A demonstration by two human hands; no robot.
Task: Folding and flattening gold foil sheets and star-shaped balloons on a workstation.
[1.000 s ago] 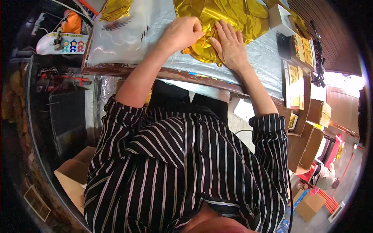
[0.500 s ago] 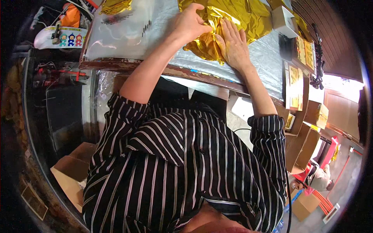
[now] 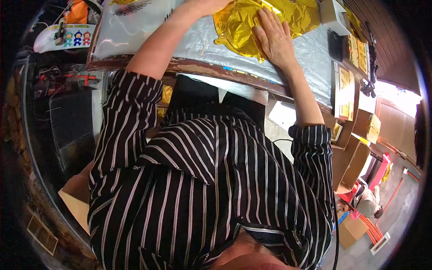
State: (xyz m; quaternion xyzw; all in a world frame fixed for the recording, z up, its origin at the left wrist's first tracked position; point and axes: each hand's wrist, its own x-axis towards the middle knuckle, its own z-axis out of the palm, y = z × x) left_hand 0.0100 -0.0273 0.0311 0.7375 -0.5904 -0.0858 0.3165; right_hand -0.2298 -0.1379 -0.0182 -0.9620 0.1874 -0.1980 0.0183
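Note:
A shiny gold foil sheet [image 3: 238, 33], which looks like a deflated foil balloon, lies crinkled on the worktable [image 3: 198, 54]. My right hand [image 3: 275, 42] rests flat on it, fingers stretched out and a little apart. At the top edge of the head view, my left hand [image 3: 208, 5] reaches to the foil's far left side. Its fingers are mostly cut off by the frame, so their grip cannot be made out. The foil's near edge, with a small tab on the left, lies between my forearms.
Clear plastic film [image 3: 130, 36] covers the table's left part. A white box [image 3: 334, 18] stands on the right, with printed cartons [image 3: 344, 92] beside the table. Cardboard boxes [image 3: 353, 168] are stacked lower right. A person [image 3: 366, 202] is in the background. Another cardboard box [image 3: 74, 198] sits lower left.
My left hand has moved away from the foil's middle, up and left toward the top edge. The foil's near left part is now spread flatter. My right hand stays on the foil.

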